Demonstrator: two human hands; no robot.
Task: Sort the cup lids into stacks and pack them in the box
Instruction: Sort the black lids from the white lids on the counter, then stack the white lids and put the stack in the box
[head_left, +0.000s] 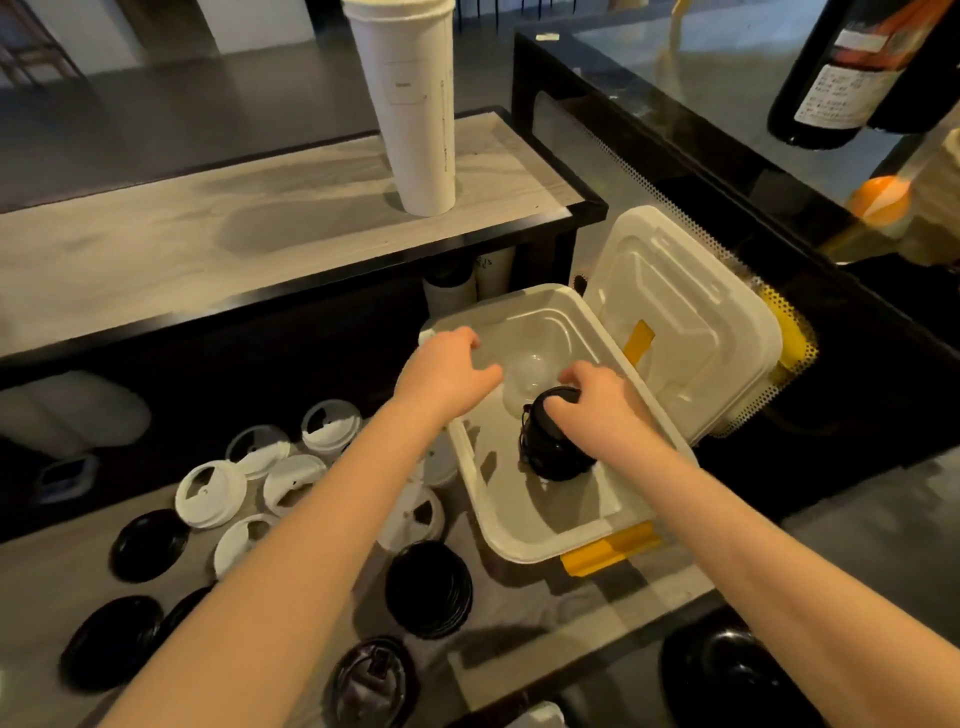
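On grey counter (519, 597), white box (545, 540), scattered lids (210, 493)

One box (524, 548), one black lid stack (550, 452) inside, six-plus white lids (210, 493).
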